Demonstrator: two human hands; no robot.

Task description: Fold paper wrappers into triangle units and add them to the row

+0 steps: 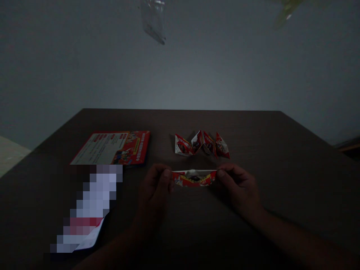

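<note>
A narrow folded strip of red printed paper (194, 177) is stretched between my two hands just above the dark table (281, 150). My left hand (156, 187) pinches its left end with fingers closed. My right hand (239, 187) pinches its right end the same way. Just behind the strip, several small folded pieces of the same red paper (201, 144) stand in a row on the table.
A red and white printed leaflet (112, 147) lies flat at the left. A blurred white and red sheet (87, 210) lies nearer at the front left. A clear plastic bag (154, 18) hangs on the wall above. The scene is dim.
</note>
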